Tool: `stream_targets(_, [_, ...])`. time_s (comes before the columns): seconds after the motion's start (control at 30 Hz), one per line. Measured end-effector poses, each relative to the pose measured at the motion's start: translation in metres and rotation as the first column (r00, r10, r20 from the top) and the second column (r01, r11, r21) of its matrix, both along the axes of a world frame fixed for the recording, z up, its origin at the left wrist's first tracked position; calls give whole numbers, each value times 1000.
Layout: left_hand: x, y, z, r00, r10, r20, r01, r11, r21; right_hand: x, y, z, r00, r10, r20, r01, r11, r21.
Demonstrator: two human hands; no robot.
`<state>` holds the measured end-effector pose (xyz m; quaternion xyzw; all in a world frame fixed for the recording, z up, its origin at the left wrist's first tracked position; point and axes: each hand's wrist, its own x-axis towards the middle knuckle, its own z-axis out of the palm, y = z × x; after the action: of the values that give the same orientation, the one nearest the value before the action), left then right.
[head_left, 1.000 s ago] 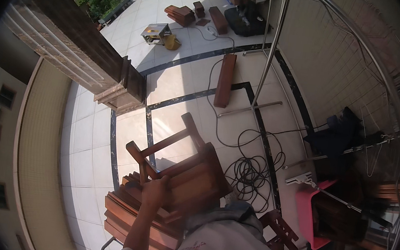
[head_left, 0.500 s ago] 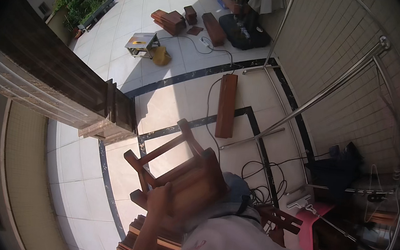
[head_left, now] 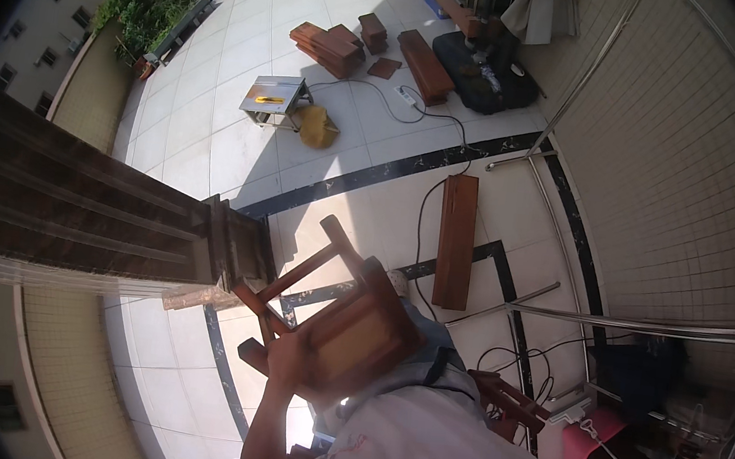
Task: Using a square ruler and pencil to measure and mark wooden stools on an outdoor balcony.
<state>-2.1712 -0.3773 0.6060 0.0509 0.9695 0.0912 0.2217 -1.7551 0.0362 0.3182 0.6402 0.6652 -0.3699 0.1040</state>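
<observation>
My left hand (head_left: 286, 358) grips a small reddish-brown wooden stool (head_left: 366, 325) by its frame, held tilted against the front of my body with its legs sticking out forward. My forearm runs up from the lower edge, beside my pale shirt. My right hand is out of sight, hidden by the stool or my body. Just beyond the stool, a long reddish-brown wooden beam (head_left: 456, 240) lies on the tiles beside a black cable.
A stone pillar (head_left: 90, 198) stands at left. Ahead are a small metal table (head_left: 270, 90), a yellow sack (head_left: 318, 129), wooden blocks (head_left: 325, 48) and a black bag (head_left: 477, 79). Metal racks (head_left: 638, 324), a pink plastic item (head_left: 583, 449) and cables line the right.
I have moved forward with the stool: the pillar and beam are nearer, and the stack of wooden pieces under the stool has mostly slipped out of view behind my body.
</observation>
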Motion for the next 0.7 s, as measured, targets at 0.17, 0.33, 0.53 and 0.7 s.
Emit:
stream_targets(0.17, [-96,-1,0,998,60,-10,-61,998,-16,-89,2,10,1000,-8,15,9,1000,-9])
stream_targets(0.33, [-184,-10,-5,990,117,-84,-115,993,33,-178,47,30,999,37,35,-38,999,16])
stream_targets(0.53, [-299,-21,-24,965,246,-95,-237,967,95,-299,84,42,991,120,64,-125,989,80])
stream_targets(0.7, [-383,-55,-100,942,333,-41,-327,940,100,-487,86,59,978,208,19,-207,959,192])
